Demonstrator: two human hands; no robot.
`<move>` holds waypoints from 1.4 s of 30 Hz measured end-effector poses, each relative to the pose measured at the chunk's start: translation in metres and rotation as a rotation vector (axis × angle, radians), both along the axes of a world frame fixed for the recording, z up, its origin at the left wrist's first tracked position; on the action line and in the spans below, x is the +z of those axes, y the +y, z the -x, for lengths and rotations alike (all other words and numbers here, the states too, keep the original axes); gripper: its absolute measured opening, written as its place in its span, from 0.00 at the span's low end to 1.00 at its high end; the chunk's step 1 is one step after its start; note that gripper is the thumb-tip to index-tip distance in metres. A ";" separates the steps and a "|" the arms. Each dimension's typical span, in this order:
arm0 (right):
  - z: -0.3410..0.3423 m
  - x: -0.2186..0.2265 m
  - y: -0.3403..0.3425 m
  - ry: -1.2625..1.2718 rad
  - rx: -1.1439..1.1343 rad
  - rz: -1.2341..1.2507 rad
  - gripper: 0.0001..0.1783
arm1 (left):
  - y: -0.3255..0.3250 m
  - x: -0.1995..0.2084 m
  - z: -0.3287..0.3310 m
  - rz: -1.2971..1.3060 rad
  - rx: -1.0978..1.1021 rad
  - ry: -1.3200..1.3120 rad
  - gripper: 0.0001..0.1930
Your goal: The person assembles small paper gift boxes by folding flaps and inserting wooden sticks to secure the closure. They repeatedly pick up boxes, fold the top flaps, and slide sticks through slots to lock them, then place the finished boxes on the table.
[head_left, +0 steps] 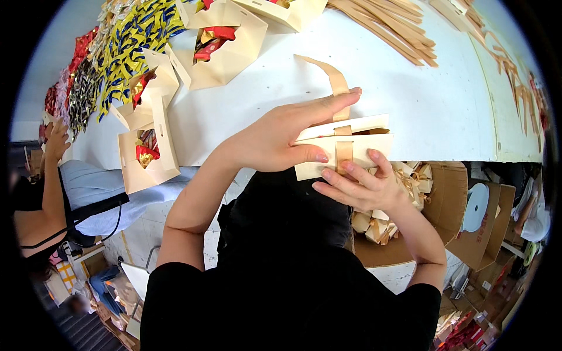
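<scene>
On the white counter (451, 111), open boxes (243, 61) with red packets (218, 33) stand at the left, and brown strips (389, 29) lie farther away. The cream box (372, 144) is at the near edge, with a brown ribbon (344, 152) running over its front. The left hand (278, 137) clamps it between thumb and fingers; the right hand (374, 188) touches its front, but I cannot tell if it grips.

Plain cream box (364, 146) with a tan ribbon (338, 82), white surface (421, 111), packets (137, 52) patterned in yellow and dark blue, red and gold wrapped pieces (218, 33), cream open boxes (243, 55), tan strips (389, 30), brown carton (449, 193), pale blue disc (475, 207), solid black shirt (287, 304)
</scene>
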State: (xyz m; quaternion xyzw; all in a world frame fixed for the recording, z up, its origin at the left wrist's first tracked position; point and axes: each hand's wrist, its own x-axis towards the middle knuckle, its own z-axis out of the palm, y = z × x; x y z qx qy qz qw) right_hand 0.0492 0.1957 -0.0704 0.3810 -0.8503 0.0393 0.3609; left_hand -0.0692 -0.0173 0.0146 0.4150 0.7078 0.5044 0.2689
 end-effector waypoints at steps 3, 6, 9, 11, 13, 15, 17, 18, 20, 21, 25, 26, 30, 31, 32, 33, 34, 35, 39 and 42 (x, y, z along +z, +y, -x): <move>0.006 0.002 0.010 0.018 -0.010 -0.131 0.20 | 0.000 -0.001 0.009 -0.010 -0.035 -0.036 0.42; 0.016 0.006 0.006 0.072 0.031 -0.037 0.21 | 0.001 0.000 0.019 -0.031 -0.052 -0.109 0.41; 0.019 0.024 0.001 -0.040 0.090 0.160 0.20 | 0.000 -0.004 0.024 -0.056 -0.040 -0.102 0.42; 0.012 0.051 -0.005 -0.412 0.152 0.696 0.19 | -0.002 -0.005 0.024 -0.101 -0.046 -0.006 0.42; 0.006 0.079 -0.004 -0.971 0.204 1.410 0.19 | -0.003 -0.001 0.013 -0.040 -0.040 0.210 0.43; 0.020 0.103 0.015 -1.287 0.162 1.859 0.20 | -0.001 0.005 -0.002 0.024 -0.051 0.336 0.44; 0.045 0.104 0.022 -1.509 0.017 1.844 0.20 | 0.004 0.008 -0.011 0.087 -0.073 0.394 0.45; 0.053 0.105 0.024 -1.548 -0.056 1.757 0.19 | 0.005 0.008 -0.012 0.063 -0.051 0.411 0.46; 0.063 0.114 0.023 -1.605 -0.200 1.515 0.16 | 0.005 0.012 -0.014 0.066 -0.027 0.392 0.47; 0.067 0.120 0.019 -1.619 -0.268 1.360 0.14 | 0.005 0.014 -0.015 0.068 -0.014 0.382 0.47; 0.068 0.119 -0.001 -1.302 -0.208 0.651 0.12 | 0.006 0.014 -0.017 0.058 -0.038 0.533 0.48; 0.066 0.119 -0.004 -1.181 -0.173 0.472 0.11 | 0.008 0.014 -0.015 0.073 -0.034 0.515 0.49; 0.061 0.116 -0.005 -1.554 0.111 1.186 0.07 | 0.009 0.010 -0.013 0.008 0.057 0.426 0.50; 0.060 0.116 -0.002 -1.516 0.192 1.075 0.07 | 0.011 0.007 -0.013 -0.050 0.128 0.352 0.49; 0.059 0.116 0.005 -1.480 0.275 0.962 0.07 | 0.015 0.003 -0.012 -0.105 0.205 0.277 0.47; 0.060 0.116 0.011 -1.440 0.356 0.849 0.07 | 0.017 0.002 -0.012 -0.160 0.281 0.202 0.46; 0.065 0.112 0.015 -1.286 0.460 0.687 0.05 | 0.014 0.005 -0.010 -0.063 0.269 0.076 0.35; 0.064 0.113 0.018 -1.200 0.414 0.635 0.06 | 0.014 0.002 -0.006 -0.055 0.187 0.109 0.32; 0.056 0.123 0.025 -0.662 0.039 0.272 0.13 | 0.015 -0.003 -0.001 -0.032 0.061 -0.010 0.22; 0.056 0.101 0.015 -0.184 -0.190 0.081 0.16 | 0.015 -0.002 -0.001 -0.027 0.064 -0.151 0.23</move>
